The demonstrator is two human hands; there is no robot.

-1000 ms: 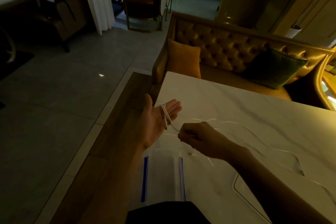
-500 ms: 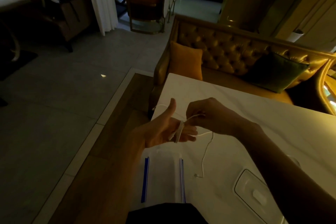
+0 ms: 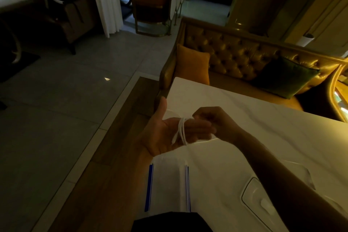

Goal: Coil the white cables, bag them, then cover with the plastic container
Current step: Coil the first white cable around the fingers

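My left hand [image 3: 169,133] is held flat, palm up and thumb raised, over the near left corner of the white marble table [image 3: 263,128]. A thin white cable [image 3: 181,130] is looped several times around its fingers, with a plug end lying on the palm. My right hand [image 3: 212,120] is just behind the left fingertips, pinching the cable's free length. A clear zip bag [image 3: 169,184] with blue strips lies flat on the table below my hands. The clear plastic container [image 3: 263,201] rests at the lower right, partly under my right forearm.
A tufted gold sofa [image 3: 244,56] with an orange cushion [image 3: 192,66] and a green cushion [image 3: 286,77] stands behind the table. Grey tiled floor [image 3: 56,118] lies to the left, past the table's edge. Chairs and a white curtain stand further back.
My right hand has gone around the left fingers, adding turns of cable. The loose cable that trailed across the table has been drawn in.
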